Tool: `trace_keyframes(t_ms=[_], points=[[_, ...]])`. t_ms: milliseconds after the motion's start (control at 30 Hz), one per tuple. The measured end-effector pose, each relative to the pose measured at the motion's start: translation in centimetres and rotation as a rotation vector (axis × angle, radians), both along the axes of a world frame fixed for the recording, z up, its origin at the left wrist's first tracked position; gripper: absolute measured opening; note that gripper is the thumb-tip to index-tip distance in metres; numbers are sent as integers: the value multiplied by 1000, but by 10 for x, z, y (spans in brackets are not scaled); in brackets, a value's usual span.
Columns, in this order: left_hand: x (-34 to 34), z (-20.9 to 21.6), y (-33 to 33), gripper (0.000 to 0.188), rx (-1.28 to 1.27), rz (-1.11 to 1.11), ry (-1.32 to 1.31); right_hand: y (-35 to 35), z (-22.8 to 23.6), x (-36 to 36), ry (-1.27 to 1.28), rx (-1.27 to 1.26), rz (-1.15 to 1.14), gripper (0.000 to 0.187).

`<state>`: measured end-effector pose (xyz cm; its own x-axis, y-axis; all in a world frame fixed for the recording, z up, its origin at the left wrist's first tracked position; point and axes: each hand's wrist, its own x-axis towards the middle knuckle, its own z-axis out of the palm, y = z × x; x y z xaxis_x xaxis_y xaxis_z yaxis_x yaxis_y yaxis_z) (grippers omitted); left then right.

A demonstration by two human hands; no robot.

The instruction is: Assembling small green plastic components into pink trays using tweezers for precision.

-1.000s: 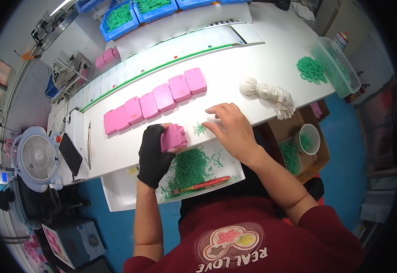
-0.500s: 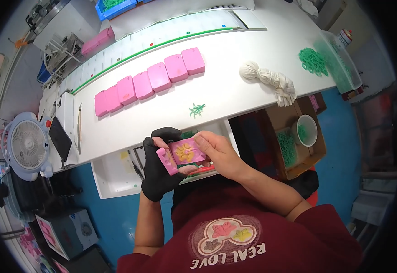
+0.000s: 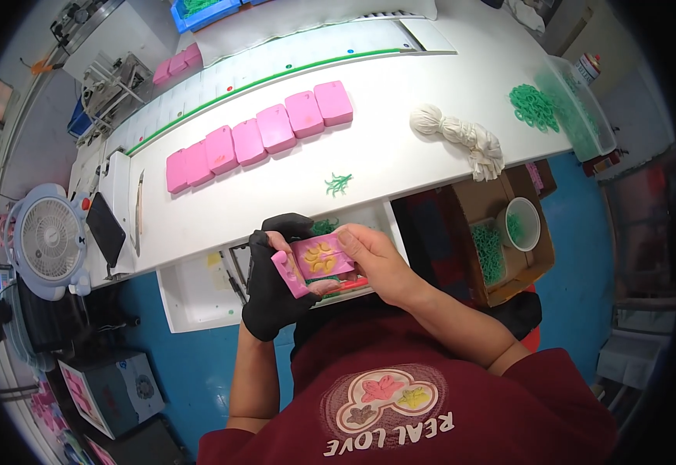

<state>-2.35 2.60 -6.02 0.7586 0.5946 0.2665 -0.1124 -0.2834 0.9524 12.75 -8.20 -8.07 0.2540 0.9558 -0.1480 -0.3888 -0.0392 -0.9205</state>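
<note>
Above an open white drawer [image 3: 191, 302], I hold a pink rubber mould [image 3: 345, 265] spread apart. Yellow curved shapes [image 3: 319, 258] show on its inner face. My left hand [image 3: 267, 298], in a black glove with bare fingertips, wraps round the mould's left side. My bare right hand [image 3: 377, 262] pinches its right edge, thumb on top. Beneath the mould, some green pieces [image 3: 324, 226] and a red strip show partly in the drawer. Beyond my hands, a small branched green piece [image 3: 339, 184] lies on the white table [image 3: 400, 155].
A slanting row of pink blocks [image 3: 251, 142] crosses the table. To the right lie a tied white cloth bundle [image 3: 462, 139] and a green pile [image 3: 533, 107]. A cardboard box [image 3: 536, 275] holds a white tub [image 3: 529, 208]. On the left stand a fan [image 3: 49, 235] and dark tablet [image 3: 105, 230].
The mould is tilted slightly differently, and both hands keep their hold on it. The view has shifted a little, so the table things appear slightly to the right.
</note>
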Motion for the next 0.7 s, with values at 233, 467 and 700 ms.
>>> trace_keyframes(t_ms=[233,467,700], points=[[-1,1,2,74,101,4,75,-1,-6,2,86,25,53,32],[1,1,1,74,112,6,65,-1,-6,2,151,28,56,32],[2,2,1,74,101,7,59,1,0,0,172,7,10,34]])
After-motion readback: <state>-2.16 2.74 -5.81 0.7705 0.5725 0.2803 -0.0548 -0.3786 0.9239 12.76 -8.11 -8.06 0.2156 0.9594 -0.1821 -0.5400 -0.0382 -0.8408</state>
